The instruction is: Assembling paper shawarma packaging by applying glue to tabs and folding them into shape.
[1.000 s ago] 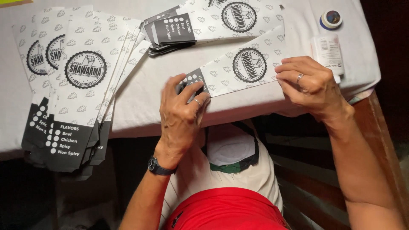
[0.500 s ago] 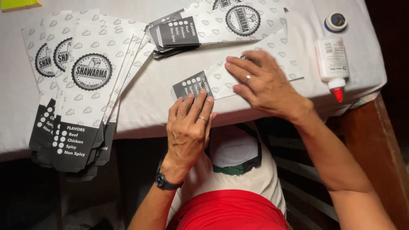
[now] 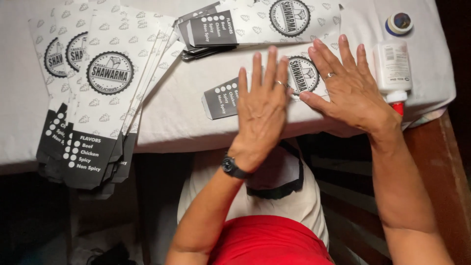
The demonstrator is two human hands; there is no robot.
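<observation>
From the head view, a printed paper sleeve (image 3: 274,86) lies flat on the white-covered tabletop (image 3: 186,113), its long axis running left to right across the person's front, dark pointed end toward the left and the round emblem toward the right. Both hands lie on top of it with the grip apart: the left hand (image 3: 262,110) is spread flat, fingers pointing away from the body, covering the middle of the sleeve, while the right hand (image 3: 351,86) rests palm down on the emblem end, thumb reaching in toward the left hand (the two are just beside each other, nearly touching). Neither clamps anything. The dark end sticks out to the left of the left hand, so that hand is the nearer one to it. A white glue bottle (image 3: 392,68) lies just right of the right hand. A stack of finished sleeves (image 3: 95,98) sits well apart at the left, and another pile (image 3: 255,22) lies beyond the hands.
</observation>
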